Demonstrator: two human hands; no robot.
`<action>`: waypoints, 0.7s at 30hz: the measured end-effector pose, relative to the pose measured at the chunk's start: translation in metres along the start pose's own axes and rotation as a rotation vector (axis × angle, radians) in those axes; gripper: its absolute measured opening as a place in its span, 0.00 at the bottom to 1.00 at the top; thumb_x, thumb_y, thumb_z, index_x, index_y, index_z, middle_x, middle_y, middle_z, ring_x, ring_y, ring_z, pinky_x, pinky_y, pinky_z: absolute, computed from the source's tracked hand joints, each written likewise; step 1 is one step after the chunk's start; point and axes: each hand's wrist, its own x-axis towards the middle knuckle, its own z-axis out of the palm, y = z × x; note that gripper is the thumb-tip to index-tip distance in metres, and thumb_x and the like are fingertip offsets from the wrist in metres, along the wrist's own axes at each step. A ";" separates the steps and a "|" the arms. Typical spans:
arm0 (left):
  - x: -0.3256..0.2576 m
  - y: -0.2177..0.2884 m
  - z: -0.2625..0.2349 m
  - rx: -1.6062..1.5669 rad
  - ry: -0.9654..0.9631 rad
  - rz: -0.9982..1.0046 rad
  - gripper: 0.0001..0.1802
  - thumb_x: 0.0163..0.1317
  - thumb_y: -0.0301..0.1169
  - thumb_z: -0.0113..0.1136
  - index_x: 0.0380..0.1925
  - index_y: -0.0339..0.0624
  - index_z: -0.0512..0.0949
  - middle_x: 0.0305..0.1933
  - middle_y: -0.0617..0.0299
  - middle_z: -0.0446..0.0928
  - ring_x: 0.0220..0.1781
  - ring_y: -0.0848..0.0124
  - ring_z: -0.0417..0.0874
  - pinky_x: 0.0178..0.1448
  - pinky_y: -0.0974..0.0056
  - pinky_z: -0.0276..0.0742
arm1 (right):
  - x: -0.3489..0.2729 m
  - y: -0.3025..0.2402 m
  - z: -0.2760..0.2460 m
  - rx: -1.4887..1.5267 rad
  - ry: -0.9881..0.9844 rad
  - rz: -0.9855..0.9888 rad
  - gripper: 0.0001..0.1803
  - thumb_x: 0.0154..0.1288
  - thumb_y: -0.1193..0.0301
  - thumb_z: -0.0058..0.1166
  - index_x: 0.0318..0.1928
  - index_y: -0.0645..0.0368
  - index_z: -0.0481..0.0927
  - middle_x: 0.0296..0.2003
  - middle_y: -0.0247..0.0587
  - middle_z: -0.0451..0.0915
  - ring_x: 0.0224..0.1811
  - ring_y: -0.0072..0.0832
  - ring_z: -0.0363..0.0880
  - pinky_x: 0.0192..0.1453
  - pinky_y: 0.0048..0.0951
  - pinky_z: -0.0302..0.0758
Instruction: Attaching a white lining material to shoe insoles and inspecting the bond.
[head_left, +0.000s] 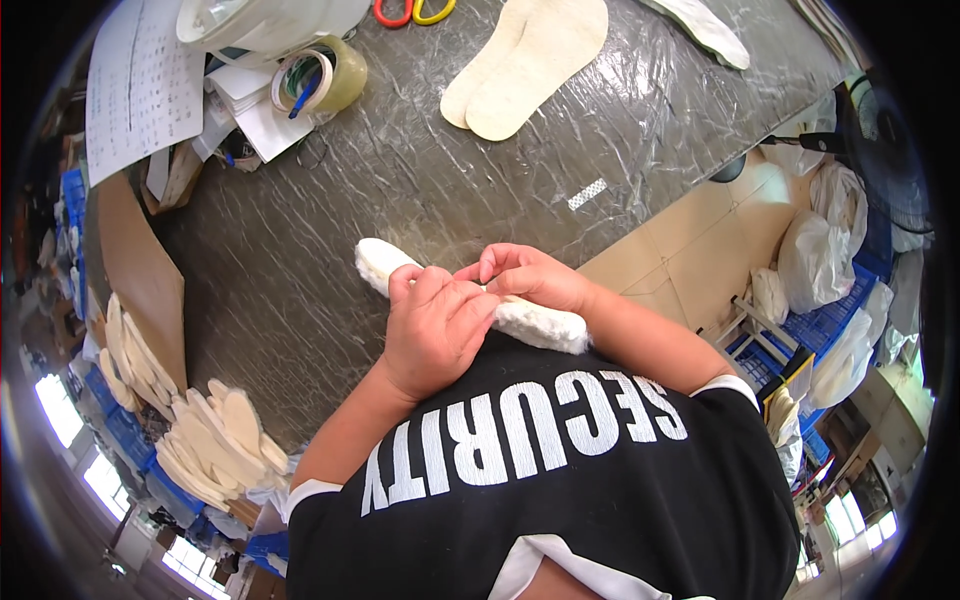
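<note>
A cream fleece-edged insole is held near the front of my body, over the table's near edge. My left hand is closed on its middle, with the fingers pressed together and the back of the hand facing up. Close against it, my right hand has its thumb and fingers pinched at the same stretch of the insole. The fingertips meet there, and whatever fine thing may be between them is hidden. Both ends of the insole stick out beyond my hands.
Two flat cream insoles overlap on the dark plastic-covered table. Scissors, tape rolls, papers and a whitish tub line the far side. Piled insoles lie left; a fan and plastic bags stand right.
</note>
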 end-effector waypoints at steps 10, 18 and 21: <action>0.003 0.004 0.007 0.075 -0.185 0.004 0.07 0.44 0.24 0.63 0.27 0.46 0.79 0.32 0.71 0.77 0.38 0.67 0.74 0.54 0.51 0.60 | -0.018 -0.026 0.001 -1.164 0.052 -0.066 0.08 0.60 0.70 0.58 0.29 0.63 0.78 0.20 0.34 0.74 0.24 0.19 0.68 0.29 0.27 0.67; -0.009 -0.011 0.008 -0.018 -0.354 0.063 0.07 0.44 0.25 0.65 0.26 0.46 0.79 0.31 0.70 0.77 0.40 0.67 0.74 0.57 0.50 0.60 | -0.004 -0.016 -0.001 -1.169 0.048 -0.055 0.08 0.54 0.71 0.56 0.27 0.64 0.80 0.19 0.44 0.77 0.22 0.27 0.73 0.29 0.32 0.70; -0.011 -0.016 0.006 -0.148 -0.404 0.080 0.08 0.43 0.25 0.66 0.26 0.45 0.78 0.30 0.69 0.77 0.40 0.66 0.74 0.58 0.49 0.60 | 0.000 -0.018 -0.001 -1.179 0.027 -0.002 0.09 0.55 0.69 0.57 0.28 0.64 0.80 0.20 0.43 0.78 0.23 0.28 0.74 0.30 0.32 0.71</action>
